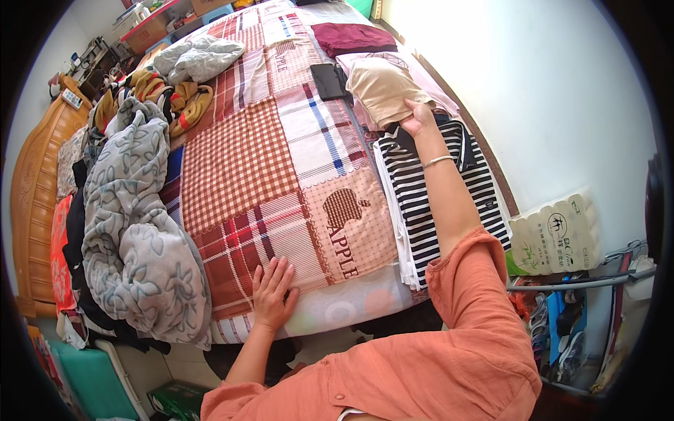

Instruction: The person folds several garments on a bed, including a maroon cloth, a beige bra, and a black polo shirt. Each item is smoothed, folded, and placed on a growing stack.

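My right hand [418, 118] reaches far forward and grips the near edge of a beige folded cloth garment [382, 87], which lies over a pink garment [426, 87]. A black-and-white striped shirt [405, 181] lies folded under my right forearm, on top of white clothing at the bed's right side. Beyond the beige piece is a folded maroon garment [353, 38]. A black phone or wallet-like item [327, 82] lies just left of the beige garment. My left hand [274, 294] rests flat, fingers spread, on the plaid patchwork bedsheet [239, 163] near the bed's front edge.
A rumpled grey leaf-patterned blanket [139, 226] lies along the left, beside the wooden headboard [39, 194]. Behind it are a tan patterned cloth [192, 108] and a pale grey cloth [200, 57]. Packed toilet rolls [555, 237] stand at right above a rack holding shoes [571, 355].
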Demonstrator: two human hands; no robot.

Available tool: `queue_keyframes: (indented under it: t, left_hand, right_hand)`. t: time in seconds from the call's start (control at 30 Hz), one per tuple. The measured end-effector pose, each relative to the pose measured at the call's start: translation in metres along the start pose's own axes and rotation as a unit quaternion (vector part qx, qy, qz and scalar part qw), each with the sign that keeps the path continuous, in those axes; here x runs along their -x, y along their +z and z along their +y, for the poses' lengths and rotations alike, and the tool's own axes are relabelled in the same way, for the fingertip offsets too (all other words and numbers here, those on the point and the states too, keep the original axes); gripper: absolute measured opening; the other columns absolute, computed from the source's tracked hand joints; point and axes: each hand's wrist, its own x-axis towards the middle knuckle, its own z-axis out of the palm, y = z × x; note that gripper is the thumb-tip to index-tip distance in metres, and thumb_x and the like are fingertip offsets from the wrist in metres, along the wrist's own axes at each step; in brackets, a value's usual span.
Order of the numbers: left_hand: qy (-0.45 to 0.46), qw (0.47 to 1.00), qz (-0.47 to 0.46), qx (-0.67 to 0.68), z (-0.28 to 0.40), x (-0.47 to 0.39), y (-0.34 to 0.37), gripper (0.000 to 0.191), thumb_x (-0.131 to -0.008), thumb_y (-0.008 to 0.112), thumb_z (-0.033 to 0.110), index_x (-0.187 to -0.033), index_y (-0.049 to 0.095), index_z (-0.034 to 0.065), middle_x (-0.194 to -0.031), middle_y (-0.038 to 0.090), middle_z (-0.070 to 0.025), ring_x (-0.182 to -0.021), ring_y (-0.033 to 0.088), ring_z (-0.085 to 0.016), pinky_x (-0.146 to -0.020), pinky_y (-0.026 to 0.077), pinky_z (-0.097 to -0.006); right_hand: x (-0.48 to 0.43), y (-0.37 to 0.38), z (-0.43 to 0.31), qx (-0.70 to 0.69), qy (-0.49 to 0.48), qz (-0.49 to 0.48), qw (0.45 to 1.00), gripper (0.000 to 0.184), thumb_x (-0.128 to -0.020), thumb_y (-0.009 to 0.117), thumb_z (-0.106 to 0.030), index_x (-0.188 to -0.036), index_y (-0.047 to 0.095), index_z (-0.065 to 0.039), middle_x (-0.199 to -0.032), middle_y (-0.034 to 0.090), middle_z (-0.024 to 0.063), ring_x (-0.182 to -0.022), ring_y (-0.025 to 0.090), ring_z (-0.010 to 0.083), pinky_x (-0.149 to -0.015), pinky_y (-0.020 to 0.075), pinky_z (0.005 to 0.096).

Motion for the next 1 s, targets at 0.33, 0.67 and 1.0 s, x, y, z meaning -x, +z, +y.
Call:
queue_keyframes:
  t: [0.33,0.67,1.0]
  left_hand:
    - [0.0,1.0,0.006,0.006,-0.001,-0.002,0.001,0.053,-0.087,0.068,0.022,-0.138,0.059,0.0131,-0.151,0.051,-0.0078,-0.144,0.042,-0.025,-0.121,0.021,-0.0473]
    - [0.006,1.0,0.013,0.005,-0.002,-0.001,0.002,0.051,-0.088,0.068,0.024,-0.137,0.059,0.0129,-0.15,0.051,-0.0069,-0.143,0.042,-0.025,-0.121,0.022,-0.0472]
    - [-0.002,1.0,-0.002,0.011,-0.005,-0.002,0.002,0.05,-0.088,0.068,0.027,-0.136,0.061,0.0134,-0.15,0.052,-0.0069,-0.143,0.043,-0.025,-0.121,0.02,-0.0464]
  right_hand:
    - [0.004,0.014,0.001,-0.037,-0.036,-0.033,0.998,0.039,-0.104,0.042,-0.008,-0.143,0.041,0.0,-0.141,0.052,0.0187,-0.127,0.055,0.0347,-0.11,0.0447,0.0525]
    - [-0.006,0.024,0.015,-0.045,-0.051,-0.016,0.998,0.045,-0.094,0.062,-0.007,-0.137,0.05,-0.002,-0.135,0.059,0.0151,-0.124,0.057,0.034,-0.108,0.0443,0.0516]
    - [-0.013,0.091,0.024,-0.112,-0.084,-0.136,0.981,0.048,-0.098,0.061,-0.011,-0.141,0.044,0.001,-0.139,0.055,0.0173,-0.128,0.054,0.0341,-0.112,0.0421,0.0491]
